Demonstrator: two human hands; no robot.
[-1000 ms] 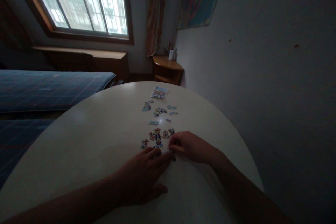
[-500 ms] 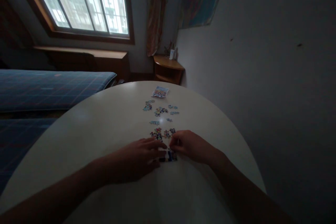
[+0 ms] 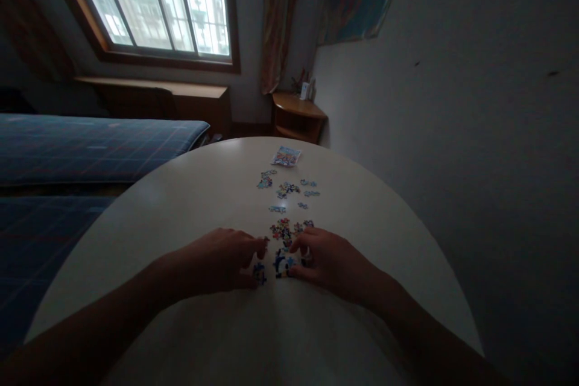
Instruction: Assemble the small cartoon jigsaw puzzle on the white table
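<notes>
Head view: the puzzle (image 3: 281, 228)'s partly joined, loose pieces (image 3: 311, 193) wait up the worktop (image 3: 199, 199), left hand (image 3: 217, 262) beside a blue chunk (image 3: 259, 274), right hand (image 3: 332, 259) at another section (image 3: 279, 264), both grips unclear.

text: none can be read | picture card (image 3: 286, 157) on desk (image 3: 203, 193): any print too small to be resolved
</notes>
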